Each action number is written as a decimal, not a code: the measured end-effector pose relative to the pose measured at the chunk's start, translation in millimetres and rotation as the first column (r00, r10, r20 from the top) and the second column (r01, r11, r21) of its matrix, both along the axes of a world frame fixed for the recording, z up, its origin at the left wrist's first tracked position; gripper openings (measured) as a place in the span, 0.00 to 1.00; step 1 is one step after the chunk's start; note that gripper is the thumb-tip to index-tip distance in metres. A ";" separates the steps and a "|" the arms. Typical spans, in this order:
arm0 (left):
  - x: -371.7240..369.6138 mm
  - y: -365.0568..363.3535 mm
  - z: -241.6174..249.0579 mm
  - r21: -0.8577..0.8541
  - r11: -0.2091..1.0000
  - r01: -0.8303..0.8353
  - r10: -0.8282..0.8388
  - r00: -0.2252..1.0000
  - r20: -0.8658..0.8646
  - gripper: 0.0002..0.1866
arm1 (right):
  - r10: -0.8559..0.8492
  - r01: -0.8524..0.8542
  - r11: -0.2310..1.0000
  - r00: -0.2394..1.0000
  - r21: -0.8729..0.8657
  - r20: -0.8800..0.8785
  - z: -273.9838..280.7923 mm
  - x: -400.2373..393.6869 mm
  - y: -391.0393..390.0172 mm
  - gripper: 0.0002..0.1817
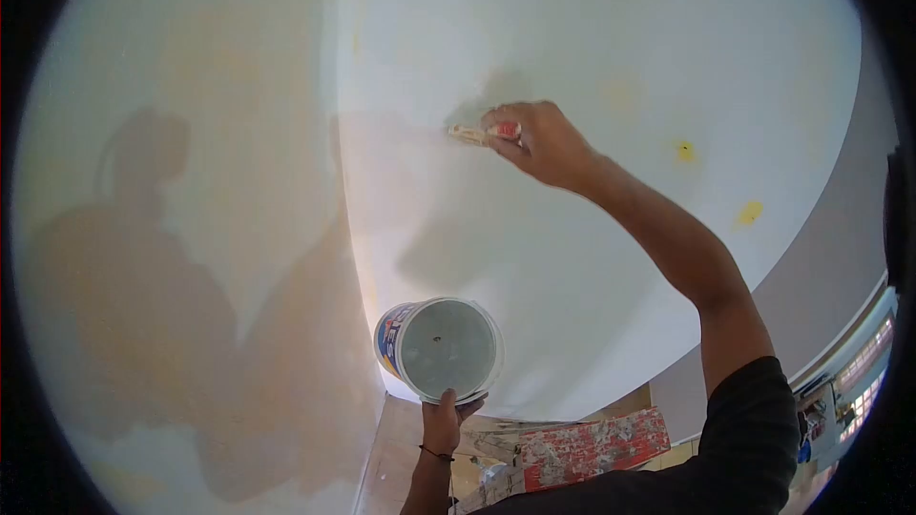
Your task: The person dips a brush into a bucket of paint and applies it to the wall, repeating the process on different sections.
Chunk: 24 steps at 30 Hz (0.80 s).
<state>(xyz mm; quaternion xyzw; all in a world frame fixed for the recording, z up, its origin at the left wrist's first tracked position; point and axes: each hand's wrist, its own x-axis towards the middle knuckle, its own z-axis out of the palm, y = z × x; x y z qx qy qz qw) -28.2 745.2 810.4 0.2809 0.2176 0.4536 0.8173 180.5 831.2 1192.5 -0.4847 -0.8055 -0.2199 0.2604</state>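
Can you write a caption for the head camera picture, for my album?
One hand brushes the pale wall; the other holds a white bucket.

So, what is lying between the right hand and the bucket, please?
Between the right hand and the bucket, the head view shows only pale wall with a shadow on it; no object there.

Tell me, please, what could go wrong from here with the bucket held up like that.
The left hand grips the bucket only at its near rim, so it might slip or tip and spill any contents.

The brush in the right hand works near the corner, so a stray stroke could mark the adjoining wall.

Drips could land on the red board below.
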 end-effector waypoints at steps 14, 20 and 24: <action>0.6 0.4 -1.2 -0.006 1.000 -0.004 0.003 1.000 -0.015 0.26 | -0.247 0.106 0.912 0.913 0.397 0.325 37.8 -4.6 -10.7 0.10; -5.0 -3.1 15.1 0.040 0.999 0.006 -0.004 0.999 -0.037 0.25 | -0.300 -0.071 0.870 0.710 0.489 0.637 -53.3 2.1 16.6 0.11; -3.7 -1.3 11.8 0.020 1.000 0.007 -0.006 0.999 -0.053 0.25 | -0.162 0.001 0.966 0.778 0.258 0.607 -91.3 -3.9 14.6 0.12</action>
